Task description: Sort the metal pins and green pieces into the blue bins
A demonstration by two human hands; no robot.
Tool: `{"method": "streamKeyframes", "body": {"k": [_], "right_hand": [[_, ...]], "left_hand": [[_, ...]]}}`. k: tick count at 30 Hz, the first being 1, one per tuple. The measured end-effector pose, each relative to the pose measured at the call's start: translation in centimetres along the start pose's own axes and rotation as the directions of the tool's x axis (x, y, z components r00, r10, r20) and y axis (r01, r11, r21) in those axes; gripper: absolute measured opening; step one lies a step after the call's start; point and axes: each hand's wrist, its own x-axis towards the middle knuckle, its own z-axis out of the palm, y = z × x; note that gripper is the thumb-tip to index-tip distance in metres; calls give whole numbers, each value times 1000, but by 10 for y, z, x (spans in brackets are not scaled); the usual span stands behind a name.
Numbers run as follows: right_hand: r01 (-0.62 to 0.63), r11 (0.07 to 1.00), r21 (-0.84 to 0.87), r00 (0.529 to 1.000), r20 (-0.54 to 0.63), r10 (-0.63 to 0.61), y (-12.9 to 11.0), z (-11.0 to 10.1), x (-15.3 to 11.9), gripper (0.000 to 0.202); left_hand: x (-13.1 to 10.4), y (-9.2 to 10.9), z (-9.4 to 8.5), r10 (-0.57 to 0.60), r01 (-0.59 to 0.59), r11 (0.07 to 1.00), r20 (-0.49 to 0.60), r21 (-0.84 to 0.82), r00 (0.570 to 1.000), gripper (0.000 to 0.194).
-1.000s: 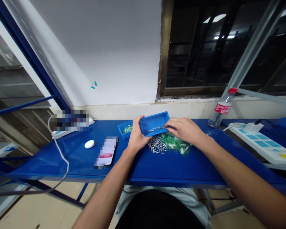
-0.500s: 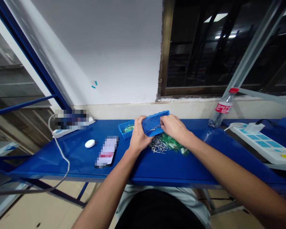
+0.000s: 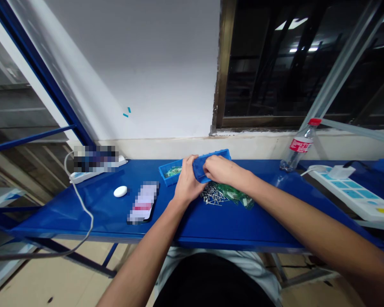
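My left hand [image 3: 187, 181] grips the left end of a blue plastic bin [image 3: 199, 168] and holds it tilted, its inside towards me. My right hand [image 3: 222, 169] reaches into that bin with fingers curled; whatever they pinch is hidden. Below the bin lies a loose heap of silver rivet-like pins [image 3: 213, 194]. Beside the heap, partly under my right wrist, are green plastic bags [image 3: 235, 195] with small pieces. A second blue bin [image 3: 167, 181], holding green-tinted bagged items, sits just left of my left hand.
The blue table [image 3: 230, 230] also bears a phone [image 3: 144, 202], a white oval object [image 3: 120, 191], and a red-capped bottle [image 3: 297, 147] at the back. Power strips lie at the right [image 3: 352, 192] and far left [image 3: 99, 170], with a cable [image 3: 83, 204] hanging over the left side.
My right hand has moved left and deeper into the tilted bin, covering the pins that showed inside it. My left hand keeps its hold, almost still.
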Motion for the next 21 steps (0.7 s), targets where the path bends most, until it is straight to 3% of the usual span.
{"method": "streamKeyframes", "body": {"k": [4,10,17,21], "right_hand": [[-74,994,-83,995,64,79,-8,-2,5,14],[-7,994,-106,993,119,19,-2,-4,5,17],[-8,1000,1,997,-73,8,19,1,-3,22],[-50,998,29,998,-39,51,26,8,-2,13]], "left_hand": [[0,1,0,11,-11,1000,14,-2,1000,82],[0,-2,-1,13,-13,1000,7,5,1000,83],[0,-7,-2,-58,59,998,-75,13,996,83],[0,-5,-3,-37,38,999,-58,17,998,83]]}}
